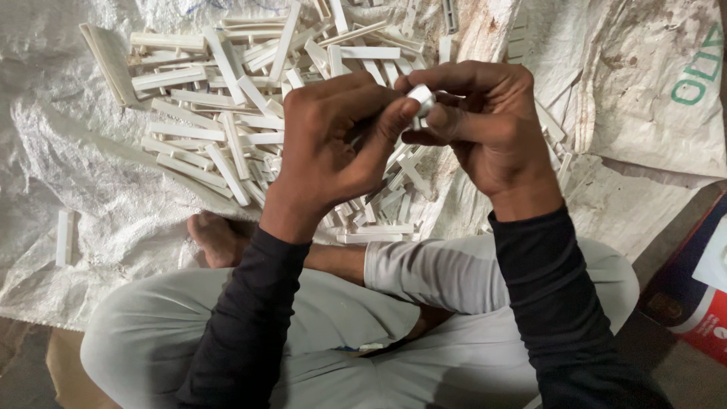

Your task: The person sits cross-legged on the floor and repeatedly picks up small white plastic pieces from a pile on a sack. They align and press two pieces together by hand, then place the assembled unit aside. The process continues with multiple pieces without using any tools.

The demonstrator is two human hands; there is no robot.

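Note:
My left hand (329,148) and my right hand (488,125) meet in front of me, both closed around a small white plastic piece (421,98) whose end shows between the thumbs. Most of the piece is hidden by my fingers. Just beyond my hands lies a big heap of white plastic strips (219,113), long and flat, crossing each other in all directions. More strips (379,220) lie under my hands near my knees. I sit cross-legged in light trousers and dark sleeves, with a bare foot (216,238) at the left.
A crumpled white woven sack sheet (68,167) covers the floor under the heap. A single strip (65,237) lies apart at the left. A red and blue box (693,299) stands at the right edge. Bare floor (674,227) shows beside it.

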